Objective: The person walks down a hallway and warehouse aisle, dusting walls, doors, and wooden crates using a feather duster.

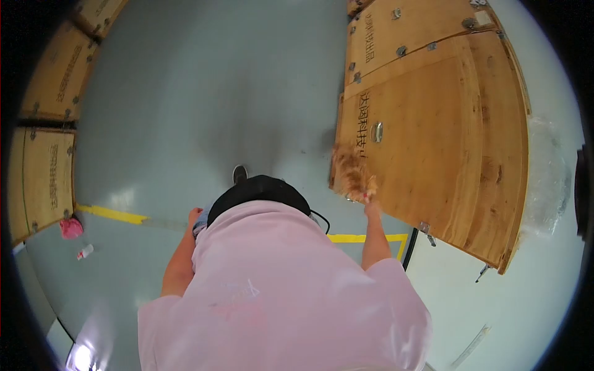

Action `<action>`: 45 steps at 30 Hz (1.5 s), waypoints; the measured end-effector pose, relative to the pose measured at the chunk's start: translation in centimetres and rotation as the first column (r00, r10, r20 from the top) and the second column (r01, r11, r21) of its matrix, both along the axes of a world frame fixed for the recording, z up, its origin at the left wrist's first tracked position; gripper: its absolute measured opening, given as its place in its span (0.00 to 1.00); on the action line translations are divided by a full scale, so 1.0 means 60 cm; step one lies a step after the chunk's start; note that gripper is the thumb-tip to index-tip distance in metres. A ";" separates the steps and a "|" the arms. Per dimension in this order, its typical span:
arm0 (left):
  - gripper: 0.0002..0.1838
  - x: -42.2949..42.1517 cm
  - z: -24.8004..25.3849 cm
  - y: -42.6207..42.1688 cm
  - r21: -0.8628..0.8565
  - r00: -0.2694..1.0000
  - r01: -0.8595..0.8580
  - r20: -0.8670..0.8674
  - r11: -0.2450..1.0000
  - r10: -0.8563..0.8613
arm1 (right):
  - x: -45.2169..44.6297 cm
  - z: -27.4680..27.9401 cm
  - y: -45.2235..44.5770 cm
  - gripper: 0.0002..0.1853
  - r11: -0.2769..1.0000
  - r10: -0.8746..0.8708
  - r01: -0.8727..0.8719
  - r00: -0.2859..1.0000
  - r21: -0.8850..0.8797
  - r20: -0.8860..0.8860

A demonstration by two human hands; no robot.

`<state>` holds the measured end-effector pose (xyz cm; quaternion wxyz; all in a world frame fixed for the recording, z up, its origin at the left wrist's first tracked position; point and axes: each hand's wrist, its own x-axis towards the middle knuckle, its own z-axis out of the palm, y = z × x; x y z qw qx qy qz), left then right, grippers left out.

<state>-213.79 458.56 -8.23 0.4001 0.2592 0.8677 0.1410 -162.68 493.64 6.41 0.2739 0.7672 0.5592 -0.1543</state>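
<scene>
Brown and fluffy, a feather duster (351, 172) is held in my right hand (371, 207), whose fingers are closed round its near end. Its feathers lie over the lower left side of a large wooden crate (421, 142), in front of the dark printed characters and a metal latch. The feathers look slightly blurred. My left hand (197, 215) hangs by my hip beside my blue shorts, away from the crate. Its fingers are too small and partly hidden to make out.
More wooden crates (59, 74) with metal latches line the left side. Yellow tape (114, 214) marks the grey floor. A pink bundle (71, 229) and a small white bottle (85, 251) lie at lower left. Clear plastic wrap (544, 179) is beyond the right crate.
</scene>
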 end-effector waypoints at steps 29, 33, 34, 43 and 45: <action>0.15 -0.034 0.003 0.374 -0.012 0.998 0.040 0.040 0.999 -0.039 | -0.092 0.005 0.396 0.14 0.991 -0.042 0.038 0.999 0.125 0.034; 0.15 -0.033 -0.004 0.414 0.002 0.999 0.028 0.014 1.000 -0.028 | -0.132 0.025 0.479 0.11 0.998 0.052 -0.051 0.998 0.044 -0.022; 0.16 -0.030 0.000 0.427 -0.007 1.000 -0.002 0.012 1.000 0.002 | -0.145 0.034 0.504 0.11 0.998 0.059 -0.059 0.998 0.035 -0.025; 0.17 -0.025 0.073 0.503 -0.114 0.992 -0.129 -0.022 0.985 0.127 | -0.228 -0.022 0.695 0.12 0.968 0.170 -0.129 0.968 0.216 -0.184; 0.17 -0.028 0.055 0.490 -0.116 0.988 -0.156 0.001 0.981 0.157 | -0.239 -0.014 0.694 0.12 0.968 0.176 -0.137 0.968 0.212 -0.176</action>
